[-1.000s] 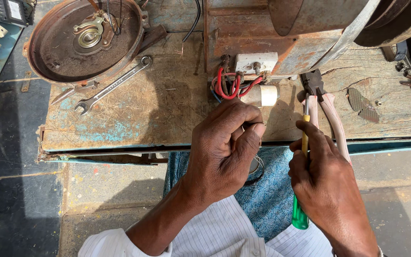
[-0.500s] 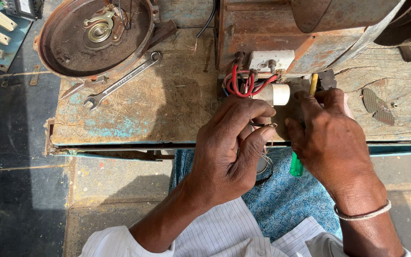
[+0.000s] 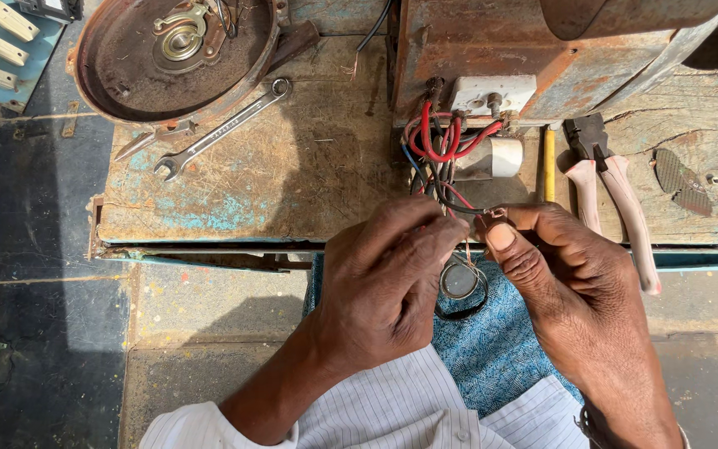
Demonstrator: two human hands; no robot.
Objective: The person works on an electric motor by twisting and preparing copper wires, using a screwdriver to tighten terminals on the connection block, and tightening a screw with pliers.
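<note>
Left hand [image 3: 392, 283] and right hand [image 3: 571, 283], both with fingers pinched together on thin wire ends [image 3: 469, 212] at the near edge of the worn wooden tabletop [image 3: 292, 179]. Wires run far to a rusty metal housing [image 3: 492, 50]. Pliers [image 3: 604, 179] lie right; spanner [image 3: 219, 129] left.

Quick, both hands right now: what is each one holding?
Left hand: closed, fingers pinched on thin wires at the table edge.
Right hand: closed, thumb and fingers pinching the same wire ends.
</note>
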